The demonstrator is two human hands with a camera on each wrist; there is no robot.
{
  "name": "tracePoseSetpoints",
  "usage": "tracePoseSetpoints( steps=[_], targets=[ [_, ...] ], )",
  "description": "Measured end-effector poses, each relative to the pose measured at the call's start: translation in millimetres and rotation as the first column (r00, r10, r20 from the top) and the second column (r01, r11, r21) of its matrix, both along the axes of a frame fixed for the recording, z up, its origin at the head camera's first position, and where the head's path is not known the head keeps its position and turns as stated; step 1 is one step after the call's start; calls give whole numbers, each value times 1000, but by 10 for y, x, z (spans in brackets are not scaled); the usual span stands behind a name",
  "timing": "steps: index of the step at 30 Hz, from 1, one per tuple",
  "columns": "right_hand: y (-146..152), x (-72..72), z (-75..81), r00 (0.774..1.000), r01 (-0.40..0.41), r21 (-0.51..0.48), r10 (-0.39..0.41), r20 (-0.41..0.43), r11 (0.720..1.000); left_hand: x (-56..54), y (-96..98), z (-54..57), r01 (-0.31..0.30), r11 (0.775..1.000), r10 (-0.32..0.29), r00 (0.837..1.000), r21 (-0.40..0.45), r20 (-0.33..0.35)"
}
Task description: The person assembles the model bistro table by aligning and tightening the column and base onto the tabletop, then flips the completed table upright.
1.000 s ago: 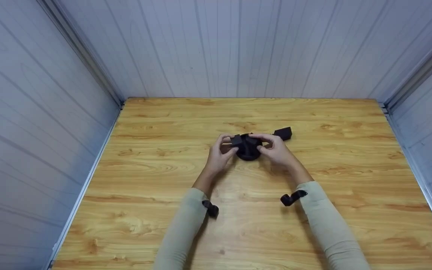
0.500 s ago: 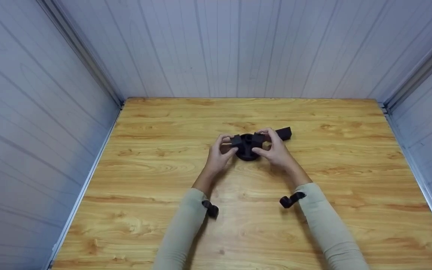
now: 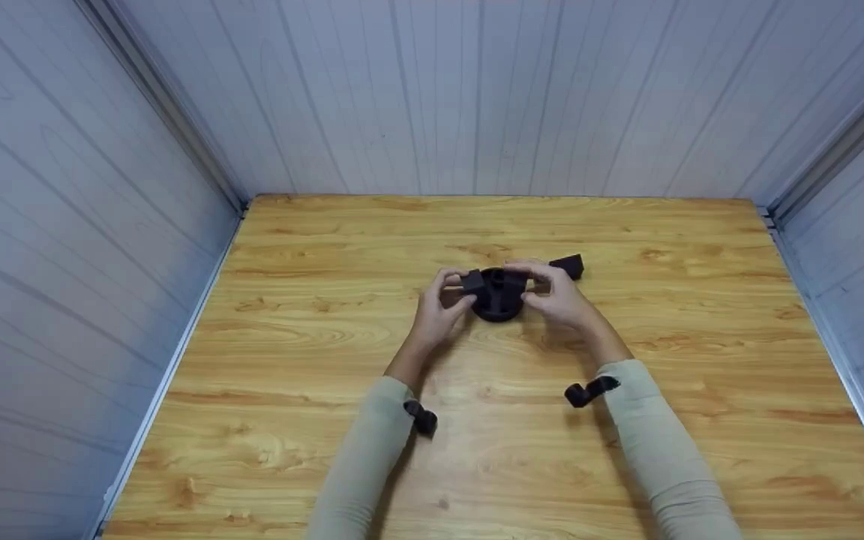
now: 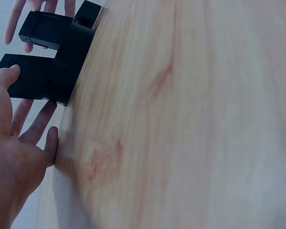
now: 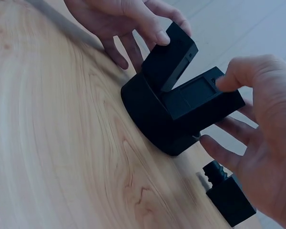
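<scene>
A round black base [image 3: 497, 310] with a raised rim stands on the table, two black rectangular blocks rising from it. My left hand [image 3: 436, 313] grips the left block [image 3: 472, 281], its thumb on the near face and fingers behind. On the other side my right hand [image 3: 563, 301] holds the right block [image 5: 200, 98] between thumb and fingers; its thumb lies over the block's upper end in the right wrist view. The left block leans away from the right one there. Behind the right hand lies a loose black block [image 3: 568, 266], with a threaded stud [image 5: 214, 172] at one end.
The wood-grain table [image 3: 312, 450] extends around both hands. Pale panel walls [image 3: 432, 97] enclose it at the back and both sides. Each sleeve carries a small black wrist camera [image 3: 423, 420] near its cuff.
My right hand turned the right block upright, thumb and fingers shifting on it; now its index finger reaches along the block's far side. The left hand and the base have barely moved.
</scene>
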State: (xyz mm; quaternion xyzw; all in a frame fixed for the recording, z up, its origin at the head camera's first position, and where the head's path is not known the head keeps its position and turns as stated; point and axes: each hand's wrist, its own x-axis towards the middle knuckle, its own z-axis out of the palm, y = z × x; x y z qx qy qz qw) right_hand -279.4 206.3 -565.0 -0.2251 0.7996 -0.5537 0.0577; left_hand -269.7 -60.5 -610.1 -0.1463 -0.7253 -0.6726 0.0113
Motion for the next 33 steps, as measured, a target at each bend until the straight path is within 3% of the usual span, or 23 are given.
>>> tracePoseSetpoints(
  steps=[3, 7, 14, 17, 20, 23, 24, 27, 30, 31, 33],
  targets=[
    [4, 0, -14, 1000, 2, 10, -2, 24, 1000, 29, 12, 46, -16, 1000, 16, 1000, -19, 15],
    [21, -1, -29, 999, 27, 12, -27, 17, 1000, -5, -11, -22, -6, 1000, 6, 1000, -12, -25],
    [55, 21, -57, 996, 91, 33, -92, 23, 995, -236, -56, -443, 2, 998, -1, 1000, 56, -24],
    [60, 29, -70, 995, 91, 54, -93, 24, 994, -189, -53, -355, 1, 999, 0, 1000, 43, -22],
    [75, 28, -77, 996, 81, 64, -82, 20, 995, -199, -47, -370, 6, 999, -4, 999, 37, -39],
    [108, 26, -51, 999, 41, 61, -43, 19, 997, -134, -24, -252, -3, 1000, 4, 1000, 22, -21],
    [119, 27, -36, 999, 24, 57, -25, 21, 998, -167, -26, -304, 0, 999, 1, 999, 32, -39],
    [153, 25, 10, 1000, -21, 53, 20, 21, 998, -64, -20, -122, 7, 1000, -6, 999, 24, -41],
    [171, 15, 24, 998, -57, 58, 56, 20, 997, -141, -37, -268, 25, 998, -21, 997, 50, -70],
    [177, 10, 24, 998, -68, 70, 67, 18, 995, -141, -36, -279, 21, 999, -18, 998, 50, -53],
    [185, 5, 23, 996, -87, 83, 86, 21, 993, -217, -40, -410, 21, 998, -18, 999, 64, -50]
  ],
)
